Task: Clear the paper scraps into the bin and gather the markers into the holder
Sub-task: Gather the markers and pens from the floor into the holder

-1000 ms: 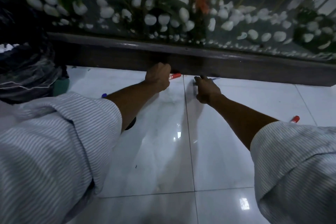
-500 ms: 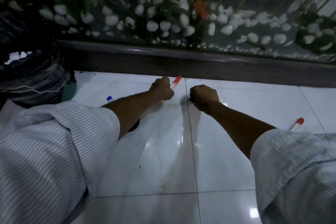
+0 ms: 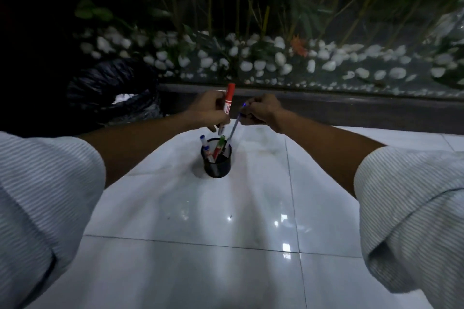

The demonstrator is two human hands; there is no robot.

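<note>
Gripping red marker (image 3: 228, 105) in left hand (image 3: 207, 110) | right hand (image 3: 261, 110) pinching pen (image 3: 233, 128) | above holder (image 3: 217, 163)

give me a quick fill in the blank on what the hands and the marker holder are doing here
1. The left hand holds a marker with a ____ cap.
2. The right hand lowers a thin pen toward the black ____.
3. The bin bag sits to the ____ of the holder.

Missing words: red; holder; left
</note>
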